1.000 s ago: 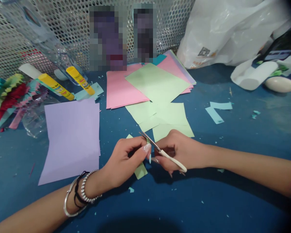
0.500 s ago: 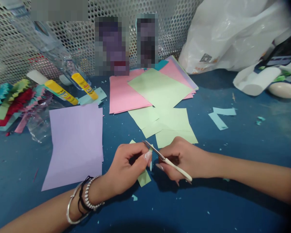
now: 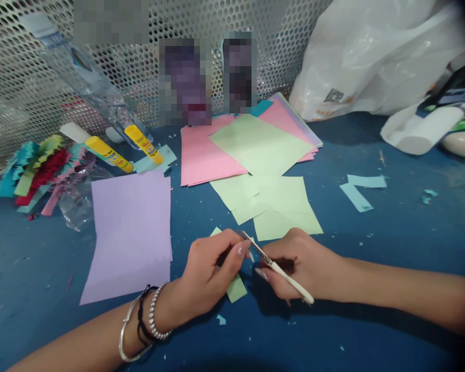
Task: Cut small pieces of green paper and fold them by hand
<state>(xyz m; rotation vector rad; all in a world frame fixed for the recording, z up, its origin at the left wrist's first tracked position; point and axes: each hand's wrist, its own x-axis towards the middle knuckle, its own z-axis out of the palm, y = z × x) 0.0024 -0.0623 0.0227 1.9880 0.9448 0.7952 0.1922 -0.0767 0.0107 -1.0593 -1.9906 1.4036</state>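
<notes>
Left hand [image 3: 207,271] pinching green paper strip [image 3: 236,287], mostly hidden | right hand [image 3: 300,263] gripping scissors [image 3: 273,266], handles concealed | blades at strip's far end

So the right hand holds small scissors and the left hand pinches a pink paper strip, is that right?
Not quite: in the head view the paper strip in the left hand is light green, not pink. The right hand does hold the small scissors.

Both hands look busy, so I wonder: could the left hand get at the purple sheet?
Probably yes: the purple sheet lies flat beside the left hand, nothing between them, but its fingers pinch a green strip.
</notes>
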